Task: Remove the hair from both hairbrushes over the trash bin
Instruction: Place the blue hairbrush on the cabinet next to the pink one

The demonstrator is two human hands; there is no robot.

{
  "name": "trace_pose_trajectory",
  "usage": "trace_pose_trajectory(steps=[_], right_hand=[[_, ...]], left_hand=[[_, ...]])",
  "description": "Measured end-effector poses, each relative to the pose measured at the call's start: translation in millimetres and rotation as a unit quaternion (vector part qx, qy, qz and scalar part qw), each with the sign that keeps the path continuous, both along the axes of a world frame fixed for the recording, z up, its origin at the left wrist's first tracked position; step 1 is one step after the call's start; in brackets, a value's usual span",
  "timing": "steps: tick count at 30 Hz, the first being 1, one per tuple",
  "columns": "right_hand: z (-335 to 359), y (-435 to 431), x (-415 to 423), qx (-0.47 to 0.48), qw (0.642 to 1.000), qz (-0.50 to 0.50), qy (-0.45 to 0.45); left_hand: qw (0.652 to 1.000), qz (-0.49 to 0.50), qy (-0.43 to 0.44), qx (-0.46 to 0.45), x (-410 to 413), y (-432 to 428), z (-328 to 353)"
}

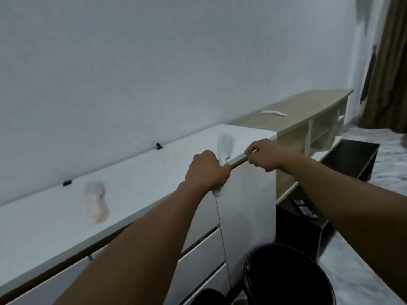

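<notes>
My left hand [206, 170] is closed around the handle of a white hairbrush [225, 144], held upright with its bristled head above the fist, over the front edge of the white dresser [154, 172]. To its right, my right hand [264, 156] pinches a thin pale stick between thumb and fingers. A second, pink hairbrush [96, 202] lies blurred on the dresser top at the left. The black trash bin [288, 276], lined with a dark bag, stands on the floor at the lower right, below and in front of both hands.
A wooden shelf unit [308, 111] adjoins the dresser on the right, with a white object [274, 112] lying on top. A low dark stand [350, 157] sits beyond the bin. Two small black clips [159, 146] mark the dresser's back edge. Brown curtain at far right.
</notes>
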State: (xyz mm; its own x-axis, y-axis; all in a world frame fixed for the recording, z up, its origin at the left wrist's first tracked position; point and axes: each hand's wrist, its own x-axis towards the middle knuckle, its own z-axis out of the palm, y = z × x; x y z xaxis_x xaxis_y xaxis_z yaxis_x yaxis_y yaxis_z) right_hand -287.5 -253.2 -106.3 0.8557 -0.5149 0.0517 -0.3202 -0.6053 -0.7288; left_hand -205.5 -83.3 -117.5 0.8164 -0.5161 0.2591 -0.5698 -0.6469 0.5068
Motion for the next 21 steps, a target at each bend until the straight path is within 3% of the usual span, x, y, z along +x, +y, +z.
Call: trace_pose_trajectory(steps=[11, 21], right_hand=[[49.6, 168.7, 114.0, -0.022, 0.980, 0.195, -0.019], [-4.8, 277.5, 202.5, -0.062, 0.954, 0.293, 0.018]], left_hand=[[0.969, 0.245, -0.035, 0.022, 68.6, 212.4, 44.0], [0.932, 0.355, 0.022, 0.077, 114.8, 312.8, -16.5]])
